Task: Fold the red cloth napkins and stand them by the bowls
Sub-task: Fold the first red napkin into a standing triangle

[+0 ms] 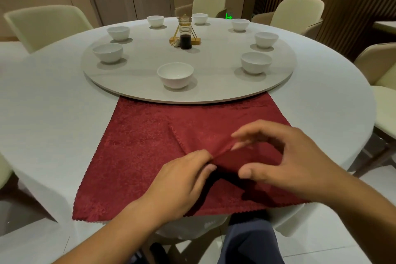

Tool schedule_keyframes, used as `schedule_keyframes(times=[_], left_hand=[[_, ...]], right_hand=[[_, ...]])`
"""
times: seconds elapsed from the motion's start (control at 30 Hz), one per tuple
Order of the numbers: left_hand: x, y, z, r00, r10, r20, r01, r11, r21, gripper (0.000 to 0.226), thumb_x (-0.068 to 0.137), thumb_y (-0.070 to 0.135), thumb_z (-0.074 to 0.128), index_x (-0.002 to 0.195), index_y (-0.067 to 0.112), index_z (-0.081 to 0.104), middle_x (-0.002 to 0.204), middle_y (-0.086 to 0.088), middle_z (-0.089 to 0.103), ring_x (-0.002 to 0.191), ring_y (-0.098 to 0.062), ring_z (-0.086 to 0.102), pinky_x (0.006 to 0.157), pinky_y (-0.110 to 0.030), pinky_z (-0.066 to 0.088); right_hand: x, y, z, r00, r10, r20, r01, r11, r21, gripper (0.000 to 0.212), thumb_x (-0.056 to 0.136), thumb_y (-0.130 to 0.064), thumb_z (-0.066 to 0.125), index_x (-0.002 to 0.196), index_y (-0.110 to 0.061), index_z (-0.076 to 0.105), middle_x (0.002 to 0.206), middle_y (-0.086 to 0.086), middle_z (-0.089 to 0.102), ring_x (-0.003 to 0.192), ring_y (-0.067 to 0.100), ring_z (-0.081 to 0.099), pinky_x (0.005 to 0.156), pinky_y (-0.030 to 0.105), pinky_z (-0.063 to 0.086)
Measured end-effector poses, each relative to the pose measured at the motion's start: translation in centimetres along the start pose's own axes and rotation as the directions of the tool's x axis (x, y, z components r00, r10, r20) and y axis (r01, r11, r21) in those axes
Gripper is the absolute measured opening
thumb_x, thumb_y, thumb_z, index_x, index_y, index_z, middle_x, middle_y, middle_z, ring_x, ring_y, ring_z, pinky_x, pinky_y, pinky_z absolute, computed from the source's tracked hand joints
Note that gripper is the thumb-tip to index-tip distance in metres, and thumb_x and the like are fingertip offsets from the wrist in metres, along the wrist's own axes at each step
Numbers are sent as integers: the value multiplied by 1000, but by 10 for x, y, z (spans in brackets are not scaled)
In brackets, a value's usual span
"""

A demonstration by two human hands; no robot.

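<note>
The glass bottle (185, 34) holds dark liquid; left hand (182, 180) pinches red napkin (139, 146).

Take the turntable (214, 90) as the clock face, with the person at 6. White bowls (266, 39) ring its rim, the nearest bowl (175, 75) at 6, with the bowl at 4 (256, 62) and the bowl at 8 (107, 52) on either side. Wide gaps at 5 and 7 let a hand reach inward. At the centre a soy sauce bottle (185, 34) and a wooden stand (196, 40) rise tall. Open tablecloth (42, 103) lies at 9 and 3. The red napkin (139, 146) at 6 lies flat on its left half and humps into a fold on its right. Chairs (297, 13) stand at 10, 12, 1 and 3
</note>
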State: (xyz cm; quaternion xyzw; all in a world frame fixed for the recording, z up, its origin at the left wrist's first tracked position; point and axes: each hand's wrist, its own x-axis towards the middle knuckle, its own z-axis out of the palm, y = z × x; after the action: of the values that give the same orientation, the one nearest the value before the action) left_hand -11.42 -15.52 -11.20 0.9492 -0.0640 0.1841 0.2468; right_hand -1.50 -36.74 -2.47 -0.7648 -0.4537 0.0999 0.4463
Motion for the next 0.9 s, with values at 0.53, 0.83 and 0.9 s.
schedule_keyframes(times=[0.53, 0.83, 0.9], left_hand=[[31, -27, -4, 790, -606, 93, 535, 606, -589, 24, 94, 14, 64, 108, 19, 45, 81, -1, 55, 70, -14, 54, 65, -24, 46], [37, -32, -5, 721, -675, 156, 524, 384, -760, 64, 96, 25, 70, 146, 35, 31, 80, -4, 56, 75, -19, 60, 82, -45, 59], [41, -29, -7, 707, -684, 181, 523, 334, -784, 59, 97, 16, 67, 143, 30, 32, 77, -3, 53, 69, -16, 58, 71, -36, 56]], right_hand=[[74, 97, 25, 986, 166, 25, -158, 966, -207, 15, 93, -29, 67, 105, -39, 66, 88, -15, 66, 86, 1, 62, 82, 27, 48], [79, 89, 26, 983, 93, 159, -44, 956, -289, 33, 98, -22, 62, 126, -39, 62, 123, -27, 63, 115, -9, 56, 103, 20, 44], [78, 86, 24, 988, 39, 146, 5, 957, -291, 32, 98, -22, 63, 125, -38, 65, 123, -30, 63, 117, -11, 55, 103, 17, 42]])
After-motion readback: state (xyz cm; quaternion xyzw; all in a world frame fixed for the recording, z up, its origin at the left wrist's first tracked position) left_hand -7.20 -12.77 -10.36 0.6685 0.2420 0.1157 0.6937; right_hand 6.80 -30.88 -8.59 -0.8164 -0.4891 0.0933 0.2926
